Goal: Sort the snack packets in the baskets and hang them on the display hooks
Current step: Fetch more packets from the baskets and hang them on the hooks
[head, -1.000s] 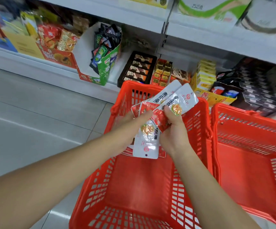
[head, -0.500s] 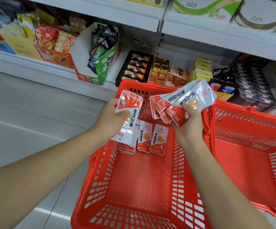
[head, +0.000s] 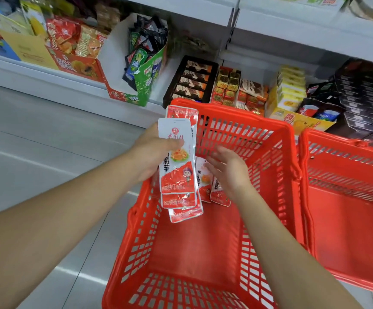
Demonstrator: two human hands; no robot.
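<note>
My left hand grips a stack of red-and-white snack packets, held upright over the left rim of the red basket. My right hand hovers inside that basket with its fingers straight and holds nothing. Just under it, a couple more packets of the same kind lie against the basket's far wall, partly covered by the hand and by the held stack.
A second red basket stands to the right, touching the first. Behind both runs a low white shelf with boxes of snacks and sweets. Grey tiled floor lies to the left.
The packets that my right hand held are now stacked in my left hand. My right hand has let go and dropped into the basket, open, over the loose packets.
</note>
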